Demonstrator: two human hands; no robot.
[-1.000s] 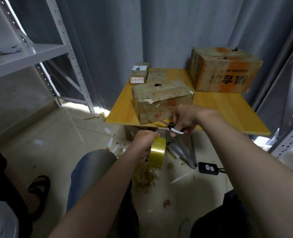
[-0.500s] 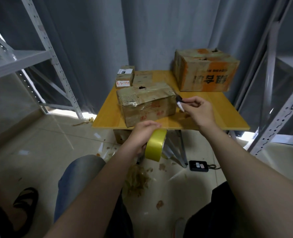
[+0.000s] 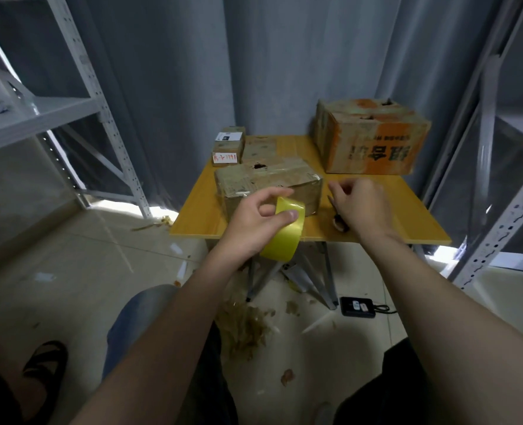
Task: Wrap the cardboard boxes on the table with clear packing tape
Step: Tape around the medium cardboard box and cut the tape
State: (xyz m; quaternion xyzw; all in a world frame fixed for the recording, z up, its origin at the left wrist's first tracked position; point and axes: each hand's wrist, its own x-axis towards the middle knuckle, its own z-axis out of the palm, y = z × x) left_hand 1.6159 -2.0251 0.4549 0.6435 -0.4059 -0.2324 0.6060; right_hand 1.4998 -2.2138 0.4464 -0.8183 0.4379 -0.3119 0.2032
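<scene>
Head | left grip (image 3: 254,223) clamps tape roll (image 3: 284,240) | right grip (image 3: 361,207) loose above scissors (image 3: 340,224) | box (image 3: 266,179) behind

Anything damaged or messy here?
Yes. The near box has a ragged hole in its top, and the big orange box has torn holes on top too. Crumpled tape scraps litter the floor by the table.

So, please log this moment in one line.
left hand grips yellow tape roll; right hand over dark cutter on yellow table, grip unclear; brown cardboard box behind roll
</scene>
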